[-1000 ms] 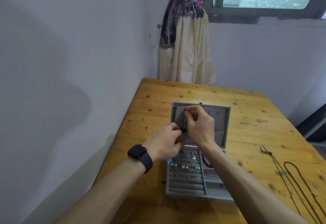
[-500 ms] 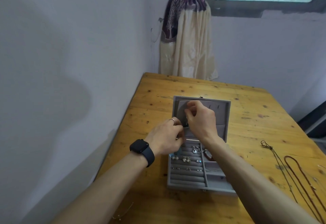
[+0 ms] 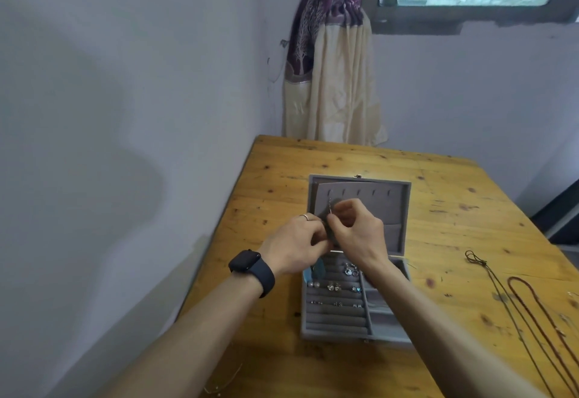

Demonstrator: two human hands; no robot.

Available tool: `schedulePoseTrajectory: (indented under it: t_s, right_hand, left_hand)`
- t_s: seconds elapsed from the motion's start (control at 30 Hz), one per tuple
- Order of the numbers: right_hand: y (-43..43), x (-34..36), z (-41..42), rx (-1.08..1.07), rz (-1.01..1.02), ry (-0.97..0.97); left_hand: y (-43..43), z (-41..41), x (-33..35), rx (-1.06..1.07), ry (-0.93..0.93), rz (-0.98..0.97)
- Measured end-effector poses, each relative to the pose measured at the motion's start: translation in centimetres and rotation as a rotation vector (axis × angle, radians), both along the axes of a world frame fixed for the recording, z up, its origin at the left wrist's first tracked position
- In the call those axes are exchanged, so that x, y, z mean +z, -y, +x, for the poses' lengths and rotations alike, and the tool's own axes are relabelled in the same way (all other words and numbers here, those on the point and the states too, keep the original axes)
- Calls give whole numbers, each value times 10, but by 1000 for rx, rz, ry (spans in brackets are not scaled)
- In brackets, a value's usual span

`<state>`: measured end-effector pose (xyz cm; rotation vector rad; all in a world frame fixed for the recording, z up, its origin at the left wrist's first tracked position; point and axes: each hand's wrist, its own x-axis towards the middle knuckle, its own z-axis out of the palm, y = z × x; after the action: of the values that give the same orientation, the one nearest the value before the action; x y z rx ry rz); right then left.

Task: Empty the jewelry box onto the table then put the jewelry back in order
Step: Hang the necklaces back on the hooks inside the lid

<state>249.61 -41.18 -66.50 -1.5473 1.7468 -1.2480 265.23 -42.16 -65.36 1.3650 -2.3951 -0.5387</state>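
A grey velvet jewelry box (image 3: 394, 332) lies open on the wooden table (image 3: 445, 228), its lid (image 3: 398, 197) standing up with a row of hooks. Several rings and earrings (image 3: 336, 286) sit in the ring rolls on the left side of the tray. Both hands meet in front of the lid. My left hand (image 3: 297, 245) and my right hand (image 3: 357, 228) each pinch a thin necklace chain (image 3: 329, 206) that runs up toward the leftmost hook. A blue pendant (image 3: 319, 267) hangs under my left hand.
A dark cord necklace (image 3: 488, 275) and a red beaded necklace (image 3: 539, 306) lie on the table to the right. A thin chain (image 3: 219, 386) lies near the table's front left edge. The wall is close on the left, a curtain (image 3: 332, 84) behind.
Both hands have dropped slightly from the hooks, which now show above them. The camera has tilted a little.
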Motion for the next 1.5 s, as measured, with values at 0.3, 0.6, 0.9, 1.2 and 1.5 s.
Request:
schedulePoseTrajectory:
  t_s: [0.3,0.6,0.9,1.2,1.5]
  right_hand:
    - [-25,9,-28,103,-5,187]
    - [-30,18,-37,305,71,170]
    - [-21,13,-39,292,88,271]
    - [-3,8,-27,197,56,47]
    - [6,7,-11,38,27,-163]
  left_hand:
    - [5,0,35,111,-250,138]
    - [11,-10,59,110,-311,155]
    - [17,-14,64,132,-304,172]
    - [37,-13,66,269,-267,11]
    - [37,-13,68,293,-278,-8]
